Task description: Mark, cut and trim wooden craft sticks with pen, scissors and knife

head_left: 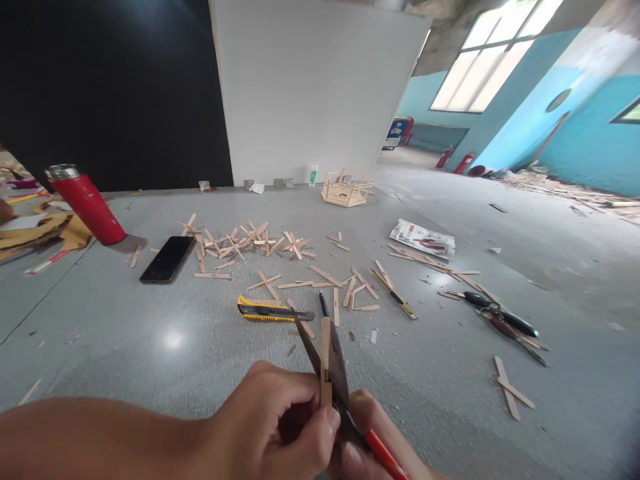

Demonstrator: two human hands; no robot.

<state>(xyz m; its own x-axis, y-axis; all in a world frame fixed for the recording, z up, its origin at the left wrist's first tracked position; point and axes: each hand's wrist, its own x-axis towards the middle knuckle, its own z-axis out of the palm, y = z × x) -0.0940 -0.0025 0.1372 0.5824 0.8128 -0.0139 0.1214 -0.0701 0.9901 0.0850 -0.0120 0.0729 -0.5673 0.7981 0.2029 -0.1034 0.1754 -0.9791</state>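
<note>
Between the thumb and fingers of my left hand is a flat wooden craft stick, pointing away from me. A notch or dark mark shows partway along it. My right hand is closed around a pair of scissors with a red handle. The blades stand apart, one on each side of the stick. Just beyond the blade tips lie a yellow and black utility knife and a dark pen. My fingers hide the stick's near end and part of the scissors' handles.
Loose craft sticks are strewn across the grey table. A phone and a red bottle stand left. Farther back is a small stick-built frame. To the right are a white packet, a brass-coloured cutter and several hand tools.
</note>
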